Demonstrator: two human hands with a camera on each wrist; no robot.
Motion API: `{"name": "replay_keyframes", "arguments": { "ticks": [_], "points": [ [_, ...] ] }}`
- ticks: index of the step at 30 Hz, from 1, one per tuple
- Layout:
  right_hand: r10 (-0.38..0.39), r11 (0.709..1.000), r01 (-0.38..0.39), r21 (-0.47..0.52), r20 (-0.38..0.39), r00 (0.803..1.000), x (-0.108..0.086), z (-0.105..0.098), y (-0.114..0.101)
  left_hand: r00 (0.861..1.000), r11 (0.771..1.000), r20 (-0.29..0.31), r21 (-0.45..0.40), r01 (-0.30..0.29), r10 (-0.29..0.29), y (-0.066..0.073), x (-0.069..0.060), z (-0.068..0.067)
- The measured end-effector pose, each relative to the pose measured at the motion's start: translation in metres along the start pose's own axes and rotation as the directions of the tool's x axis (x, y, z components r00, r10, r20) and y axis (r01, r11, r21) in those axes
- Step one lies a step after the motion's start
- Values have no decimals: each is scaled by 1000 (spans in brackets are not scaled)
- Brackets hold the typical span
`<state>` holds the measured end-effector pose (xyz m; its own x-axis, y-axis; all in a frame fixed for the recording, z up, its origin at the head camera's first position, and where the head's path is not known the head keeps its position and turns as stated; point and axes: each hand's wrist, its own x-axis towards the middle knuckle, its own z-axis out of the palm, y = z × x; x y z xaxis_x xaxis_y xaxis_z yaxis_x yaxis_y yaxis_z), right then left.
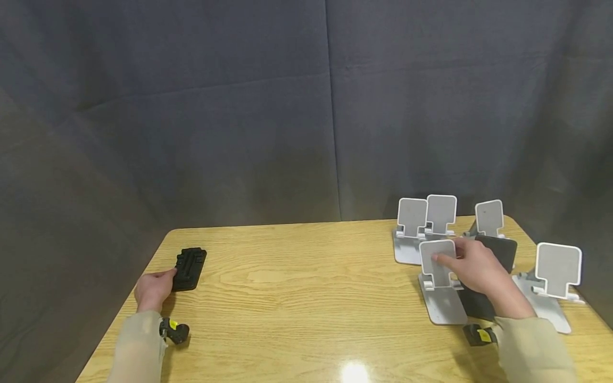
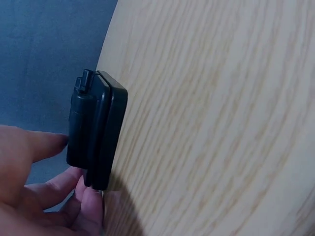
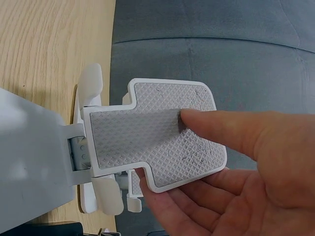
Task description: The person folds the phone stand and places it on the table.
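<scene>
At the table's left side lies a folded black phone stand (image 1: pixel 190 268). My left hand (image 1: pixel 154 291) pinches its near end; in the left wrist view the thumb touches the hinged side of the black stand (image 2: pixel 93 132) while other fingers sit at its lower edge. On the right, a white phone stand (image 1: pixel 439 276) with a grey pad stands unfolded. My right hand (image 1: pixel 479 268) grips its upper plate. In the right wrist view, the thumb presses the textured pad of the plate (image 3: pixel 142 132) and the fingers are behind it.
Several more white stands surround the right hand: a pair at the back (image 1: pixel 413 215), one further right (image 1: pixel 489 217), one at the right edge (image 1: pixel 557 268). A black stand (image 1: pixel 500 249) stands behind the right hand. Dark cloth (image 1: pixel 263 133) hangs behind the wooden table (image 1: pixel 297 298).
</scene>
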<state>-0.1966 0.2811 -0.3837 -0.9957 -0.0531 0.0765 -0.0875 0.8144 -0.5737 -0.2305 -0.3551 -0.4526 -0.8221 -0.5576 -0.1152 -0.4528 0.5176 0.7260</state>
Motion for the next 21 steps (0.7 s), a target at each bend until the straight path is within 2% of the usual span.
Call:
{"name": "replay_keyframes", "arguments": {
  "ticks": [3,7,13,21],
  "points": [
    [0,1000,0,2,7,1000,0,0,0,1000,1000,8,-8,6,-6,-1,0,-3],
    [-11,1000,11,6,15,1000,0,0,-1,1000,999,-21,-33,6,-7,1,0,-5],
    [-56,998,56,11,2,998,1,0,-1,996,996,-64,-61,-63,59,16,-4,-3],
    [-89,996,91,18,-60,994,1,4,-5,986,986,-76,-59,-154,149,38,-11,2]
  ]
}}
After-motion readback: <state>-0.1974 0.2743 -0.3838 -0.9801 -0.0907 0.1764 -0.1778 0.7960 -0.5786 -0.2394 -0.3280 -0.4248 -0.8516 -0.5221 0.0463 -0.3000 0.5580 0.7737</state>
